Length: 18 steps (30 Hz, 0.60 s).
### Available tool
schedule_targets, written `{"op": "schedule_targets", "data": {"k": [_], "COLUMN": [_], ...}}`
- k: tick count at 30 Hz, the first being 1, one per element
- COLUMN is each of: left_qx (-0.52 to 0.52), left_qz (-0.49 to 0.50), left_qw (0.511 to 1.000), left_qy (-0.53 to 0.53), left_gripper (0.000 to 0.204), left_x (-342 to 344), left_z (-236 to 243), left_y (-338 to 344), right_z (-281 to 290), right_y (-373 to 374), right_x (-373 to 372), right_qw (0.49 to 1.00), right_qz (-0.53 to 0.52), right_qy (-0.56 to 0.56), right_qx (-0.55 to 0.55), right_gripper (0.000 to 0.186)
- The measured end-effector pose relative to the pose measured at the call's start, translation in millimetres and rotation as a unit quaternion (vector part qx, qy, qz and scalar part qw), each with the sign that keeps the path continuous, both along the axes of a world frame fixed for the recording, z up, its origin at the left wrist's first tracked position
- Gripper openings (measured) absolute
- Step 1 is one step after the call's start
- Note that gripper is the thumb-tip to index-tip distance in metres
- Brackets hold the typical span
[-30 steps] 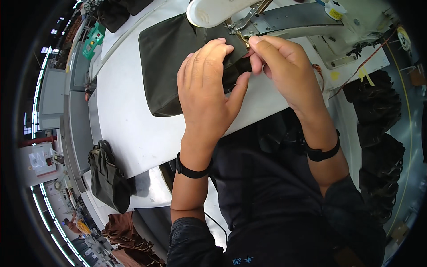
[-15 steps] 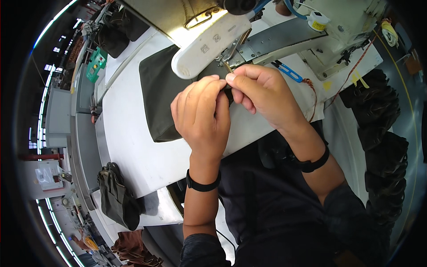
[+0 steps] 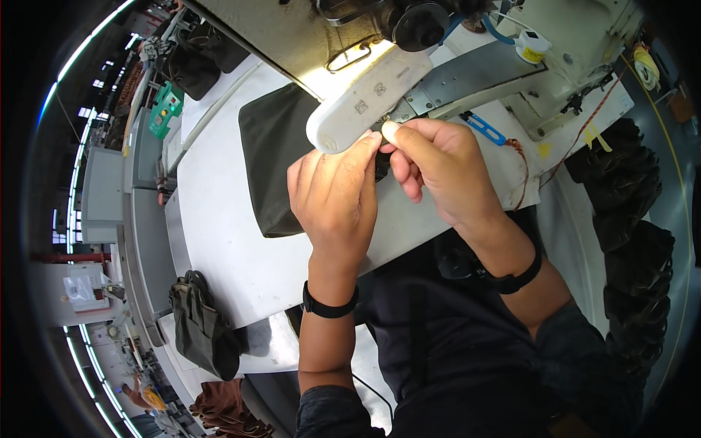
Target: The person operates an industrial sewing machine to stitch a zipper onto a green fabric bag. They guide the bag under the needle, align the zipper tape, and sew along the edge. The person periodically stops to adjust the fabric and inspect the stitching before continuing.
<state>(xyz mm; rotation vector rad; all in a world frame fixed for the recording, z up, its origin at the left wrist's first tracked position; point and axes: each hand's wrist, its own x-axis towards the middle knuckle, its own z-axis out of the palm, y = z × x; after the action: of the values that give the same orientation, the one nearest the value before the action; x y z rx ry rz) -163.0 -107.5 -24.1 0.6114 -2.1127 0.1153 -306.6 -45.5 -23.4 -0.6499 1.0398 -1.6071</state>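
Under the sewing machine's white arm cover (image 3: pixel 365 102), both my hands meet at the edge of a dark olive fabric piece, possibly a bag (image 3: pixel 274 157). My left hand (image 3: pixel 332 190) is closed over that edge, its fingertips bunched near my right thumb. My right hand (image 3: pixel 442 164) pinches a small brass-coloured piece (image 3: pixel 386 119) between thumb and forefinger, its other fingers curled. Only a bit of the brass piece shows, close to the needle area. What lies beneath my fingers is hidden.
Blue thread snips (image 3: pixel 485 128) on a braided cord lie beside the machine bed (image 3: pixel 475 77). A dark bag (image 3: pixel 204 321) sits on the table's left edge. Dark bundled pieces (image 3: pixel 635 270) hang at the right. A green control box (image 3: pixel 166 109) stands at the far left.
The machine and table have shifted slightly right and down in view. The brass piece stood up from my right fingertips; now it is mostly hidden, with both hands closer to the white cover.
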Motion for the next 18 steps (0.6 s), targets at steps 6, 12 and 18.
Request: {"op": "schedule_targets", "data": {"k": [6,12,18], "left_qx": [0.005,0.013,0.006], "left_qz": [0.006,0.010,0.005], "left_qw": [1.000,1.000,1.000], "left_qy": [-0.013,-0.001,0.009], "left_gripper": [0.018,0.016,0.017], "left_x": [-1,-2,-3], "left_z": [0,-4,-8], "left_y": [0,-10,-12], "right_z": [-8,-6,-8], "right_y": [0,-4,0], "right_x": [-7,3,-2], "right_qw": [1.000,0.998,0.990], "right_qz": [0.013,-0.038,-0.065], "right_qy": [0.013,0.041,0.119], "right_qx": [-0.017,-0.011,-0.043], "right_gripper": [0.025,0.025,0.022]}}
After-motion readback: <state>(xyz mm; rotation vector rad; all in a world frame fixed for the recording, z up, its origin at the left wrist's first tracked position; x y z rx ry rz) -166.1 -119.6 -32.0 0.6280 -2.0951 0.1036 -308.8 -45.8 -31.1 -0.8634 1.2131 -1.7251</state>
